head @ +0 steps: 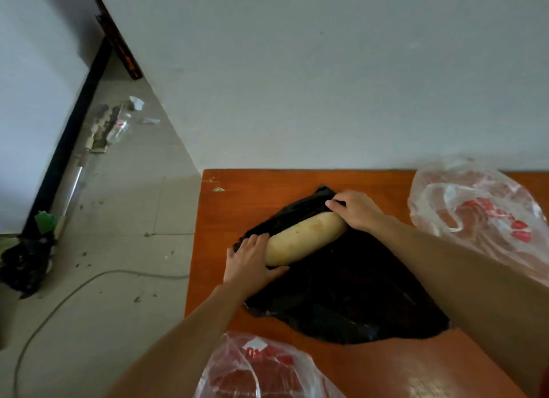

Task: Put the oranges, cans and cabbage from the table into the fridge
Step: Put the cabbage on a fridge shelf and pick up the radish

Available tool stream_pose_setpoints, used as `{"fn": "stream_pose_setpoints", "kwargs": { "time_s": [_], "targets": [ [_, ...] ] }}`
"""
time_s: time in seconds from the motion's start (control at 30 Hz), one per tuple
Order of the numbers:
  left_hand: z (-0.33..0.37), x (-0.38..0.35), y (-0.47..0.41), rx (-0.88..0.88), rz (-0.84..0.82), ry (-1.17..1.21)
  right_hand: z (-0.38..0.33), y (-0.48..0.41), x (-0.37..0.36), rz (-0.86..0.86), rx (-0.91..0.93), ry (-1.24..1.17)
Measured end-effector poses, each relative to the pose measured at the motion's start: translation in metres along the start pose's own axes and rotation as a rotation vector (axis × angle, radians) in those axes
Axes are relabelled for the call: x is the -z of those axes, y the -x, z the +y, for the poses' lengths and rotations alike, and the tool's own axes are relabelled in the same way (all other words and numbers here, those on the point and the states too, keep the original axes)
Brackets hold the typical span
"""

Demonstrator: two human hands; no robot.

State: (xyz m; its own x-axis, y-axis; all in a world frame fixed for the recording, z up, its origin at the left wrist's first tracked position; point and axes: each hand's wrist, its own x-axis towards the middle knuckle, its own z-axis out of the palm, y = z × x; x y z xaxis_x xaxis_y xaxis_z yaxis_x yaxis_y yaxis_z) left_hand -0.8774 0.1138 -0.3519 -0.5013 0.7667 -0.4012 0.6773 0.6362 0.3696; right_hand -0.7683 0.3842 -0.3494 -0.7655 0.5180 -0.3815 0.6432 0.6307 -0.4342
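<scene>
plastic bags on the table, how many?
3. Black bag mid-table under both hands; clear red-printed bag at the far right; another clear red-printed bag at the near edge. More may lie outside the frame.

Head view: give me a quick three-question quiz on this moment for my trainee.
1. True or false: the pale long vegetable lies on the black bag.
2. Which hand pinches the bag's far edge? A) left hand B) right hand C) neither
3. Fill in: clear plastic bags with red print lie on the wooden table; one bag is at the far right, the other bag at the ____ edge.

Key: 1 true; 2 B; 3 near. The left hand grips the vegetable's near end. What the clear bags hold cannot be told.
</scene>
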Motion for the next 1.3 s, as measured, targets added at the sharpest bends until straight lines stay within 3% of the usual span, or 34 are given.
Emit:
{"fn": "stream_pose_setpoints", "kwargs": {
  "time_s": [0.2,0.33,0.4,0.57,0.67,0.77,0.83,0.9,0.97,1.13,1.3],
  "targets": [
    [0.012,0.01,-0.02,-0.176,-0.118,-0.123,0.05,0.05,-0.003,-0.044,-0.147,-0.092],
    [0.015,0.009,-0.024,-0.19,-0.17,-0.005,0.073,0.074,-0.029,0.205,-0.21,-0.131],
    [0.013,0.01,-0.026,-0.189,-0.194,0.042,0.076,0.087,-0.039,0.276,-0.182,-0.081],
    [0.009,0.01,-0.028,-0.08,-0.274,0.174,0.094,0.118,-0.046,0.227,-0.15,0.084],
    [0.016,0.009,-0.031,-0.022,-0.262,0.193,0.093,0.123,-0.019,0.361,-0.152,0.053],
    [0.026,0.005,-0.028,-0.014,-0.196,0.111,0.047,0.111,0.008,0.572,0.101,0.106],
    [0.028,0.002,-0.022,-0.042,-0.14,0.075,0.001,0.099,0.016,0.426,0.282,0.141],
    [0.027,0.002,-0.015,-0.08,-0.092,0.053,-0.036,0.087,0.006,0.055,0.346,0.24],
    [0.024,0.004,-0.007,-0.099,-0.042,-0.005,-0.058,0.076,-0.013,-0.17,0.38,0.387],
    [-0.002,-0.001,0.009,-0.112,0.054,-0.074,-0.062,0.063,-0.038,-0.23,0.465,0.598],
    [-0.01,-0.008,0.011,-0.046,0.036,0.14,-0.06,0.06,-0.045,-0.203,0.47,0.588]
  ]
}}
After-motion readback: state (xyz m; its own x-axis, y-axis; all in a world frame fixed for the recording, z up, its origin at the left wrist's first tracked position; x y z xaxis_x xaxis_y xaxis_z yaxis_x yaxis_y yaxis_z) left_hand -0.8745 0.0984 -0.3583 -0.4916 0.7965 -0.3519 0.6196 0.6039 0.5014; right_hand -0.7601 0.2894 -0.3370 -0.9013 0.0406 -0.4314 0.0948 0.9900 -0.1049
